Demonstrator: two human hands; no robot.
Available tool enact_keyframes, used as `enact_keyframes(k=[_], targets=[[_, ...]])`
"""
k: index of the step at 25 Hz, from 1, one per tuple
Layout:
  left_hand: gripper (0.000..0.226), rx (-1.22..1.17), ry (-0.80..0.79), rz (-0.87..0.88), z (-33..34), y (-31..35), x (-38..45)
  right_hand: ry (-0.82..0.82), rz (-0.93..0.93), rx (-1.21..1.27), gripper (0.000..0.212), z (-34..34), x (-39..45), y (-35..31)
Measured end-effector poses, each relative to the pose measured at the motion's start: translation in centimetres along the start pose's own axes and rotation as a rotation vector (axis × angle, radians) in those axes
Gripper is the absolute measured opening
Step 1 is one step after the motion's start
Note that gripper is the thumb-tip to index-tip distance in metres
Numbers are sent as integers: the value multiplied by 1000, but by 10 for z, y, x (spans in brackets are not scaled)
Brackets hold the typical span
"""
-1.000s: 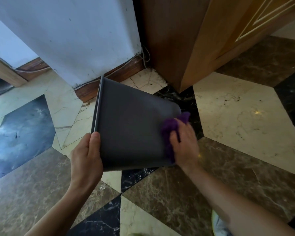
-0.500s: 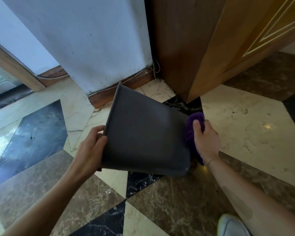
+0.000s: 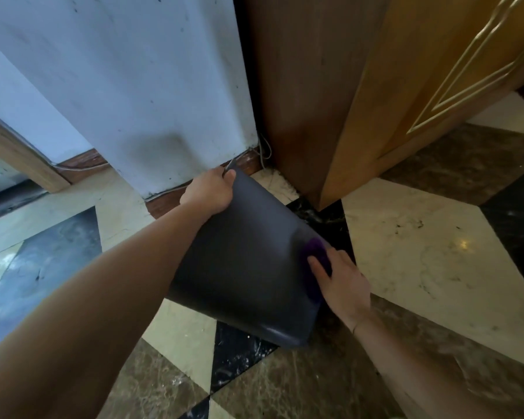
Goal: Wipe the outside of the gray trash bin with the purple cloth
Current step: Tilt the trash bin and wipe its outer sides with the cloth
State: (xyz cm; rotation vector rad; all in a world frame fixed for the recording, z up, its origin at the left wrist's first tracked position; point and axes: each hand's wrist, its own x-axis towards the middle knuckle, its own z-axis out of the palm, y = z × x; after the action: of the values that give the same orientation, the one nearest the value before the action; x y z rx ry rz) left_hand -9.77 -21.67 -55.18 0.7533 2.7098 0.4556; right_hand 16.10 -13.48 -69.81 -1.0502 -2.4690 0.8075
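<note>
The gray trash bin [image 3: 245, 261] is tipped over on the marble floor, its rim toward the wall and its base toward me. My left hand [image 3: 209, 192] grips the far rim at the upper corner. My right hand [image 3: 339, 282] presses the purple cloth [image 3: 313, 255] against the bin's right side, near the base. Only part of the cloth shows past my fingers.
A white wall [image 3: 133, 86] with a wooden skirting board [image 3: 161, 204] stands right behind the bin. A brown wooden cabinet [image 3: 360, 101] stands to the right of it, with thin cables [image 3: 265, 152] in the corner. The patterned marble floor [image 3: 436, 252] stretches around.
My left hand has shifted from the bin's near left edge up to the far rim corner. The bin has turned, and my right hand with the cloth has slid along its right side.
</note>
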Motion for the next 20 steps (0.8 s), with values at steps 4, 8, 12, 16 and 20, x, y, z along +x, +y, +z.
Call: enact_keyframes(k=[4, 8, 12, 16, 20], targets=[[36, -162, 170, 224, -9, -9, -28, 190, 166, 280, 49, -1, -11, 1], [22, -464, -16, 421, -26, -56, -102, 289, 361, 531, 37, -9, 0, -12], [6, -505, -132, 337, -31, -87, -149, 294, 306, 534, 31, -5, -7, -26], [28, -813, -52, 42, -24, -71, -156, 220, 227, 480, 38, -2, -21, -36], [27, -716, 203, 44, -5, -46, -172, 373, 130, 533, 44, -36, -20, -70]])
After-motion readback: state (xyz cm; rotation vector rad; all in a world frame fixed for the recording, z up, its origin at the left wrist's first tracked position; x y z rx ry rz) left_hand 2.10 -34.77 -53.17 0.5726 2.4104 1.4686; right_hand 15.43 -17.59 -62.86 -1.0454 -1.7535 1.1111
